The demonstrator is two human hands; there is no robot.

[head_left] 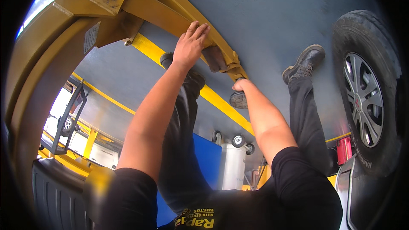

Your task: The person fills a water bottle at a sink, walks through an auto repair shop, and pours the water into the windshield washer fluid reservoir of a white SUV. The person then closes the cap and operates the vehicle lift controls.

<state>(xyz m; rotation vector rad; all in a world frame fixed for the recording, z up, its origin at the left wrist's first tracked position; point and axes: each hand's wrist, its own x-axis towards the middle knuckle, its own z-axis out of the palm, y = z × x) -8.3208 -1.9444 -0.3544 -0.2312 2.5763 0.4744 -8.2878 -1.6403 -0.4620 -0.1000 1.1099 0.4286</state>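
Note:
A long yellow vehicle-lift arm (170, 10) runs from its thick pivot bracket at the upper left down to the middle of the view. On top of this arm lies my left hand (191, 44), its fingers stretched out over the metal. A dark, worn block (214, 58) sits on the arm's side just beyond that hand. At the arm's narrow end my right hand (241, 84) is closed around the round, dark lift pad (238, 99), near its top; the fingers underneath are mostly hidden.
To the right stands a vehicle wheel (362, 98) with a silver cover. My boots (304, 61) are on the grey floor, which a yellow stripe (226, 108) crosses. A curved yellow lift column (38, 72) rises at left. A white cylinder (233, 166), casters and a red container (344, 150) stand behind me.

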